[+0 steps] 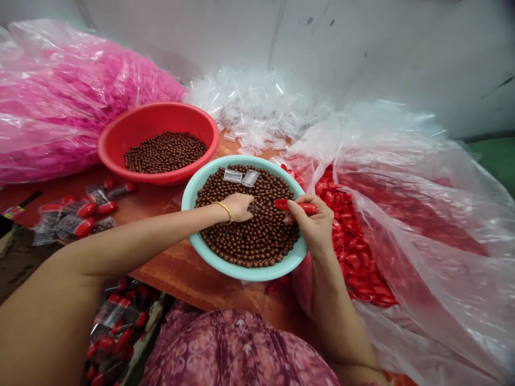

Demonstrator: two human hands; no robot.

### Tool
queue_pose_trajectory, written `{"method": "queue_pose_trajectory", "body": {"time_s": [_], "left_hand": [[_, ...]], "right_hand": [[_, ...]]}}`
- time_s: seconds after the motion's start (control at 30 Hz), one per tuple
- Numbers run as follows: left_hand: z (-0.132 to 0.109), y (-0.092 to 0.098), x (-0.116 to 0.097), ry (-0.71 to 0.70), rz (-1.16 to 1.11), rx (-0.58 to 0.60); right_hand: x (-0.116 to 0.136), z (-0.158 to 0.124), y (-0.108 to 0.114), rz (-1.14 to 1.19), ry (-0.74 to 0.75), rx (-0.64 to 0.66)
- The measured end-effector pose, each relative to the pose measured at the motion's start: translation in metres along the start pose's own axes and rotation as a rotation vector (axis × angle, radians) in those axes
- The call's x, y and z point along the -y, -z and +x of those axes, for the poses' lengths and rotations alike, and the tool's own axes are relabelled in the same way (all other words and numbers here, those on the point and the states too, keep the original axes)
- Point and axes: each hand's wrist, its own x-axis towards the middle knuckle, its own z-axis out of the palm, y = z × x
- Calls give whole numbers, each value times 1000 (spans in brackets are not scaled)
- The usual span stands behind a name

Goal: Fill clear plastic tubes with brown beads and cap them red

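Red plastic piece [282,205] in right hand [321,222]

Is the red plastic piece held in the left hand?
No, the right hand pinches the red plastic piece, while the left hand reaches into the brown balls.

A thin gold-coloured bracelet [226,213] rings the wrist of the bare left hand [240,208]; the right hand [317,221] is bare too. The top [237,356] is purplish pink with a paler, rounded pattern and small light spots down the front.
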Motion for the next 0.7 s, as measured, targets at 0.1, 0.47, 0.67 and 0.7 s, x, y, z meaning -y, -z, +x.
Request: {"method": "queue_pose_trajectory", "body": {"time_s": [0.1, 0.47, 0.67, 0.7], "left_hand": [[-2, 0, 8, -4, -170, -28], [-21, 0, 6, -90, -1323, 34], [-20, 1, 6, -46, -1333, 56], [-20, 0, 6, -45, -1346, 66]], "right_hand": [[-1, 1, 0, -10, 14, 21], [-10, 4, 0, -104, 168, 199], [-15, 9, -1, -221, 76, 265], [-15, 9, -1, -201, 41, 259]]}}
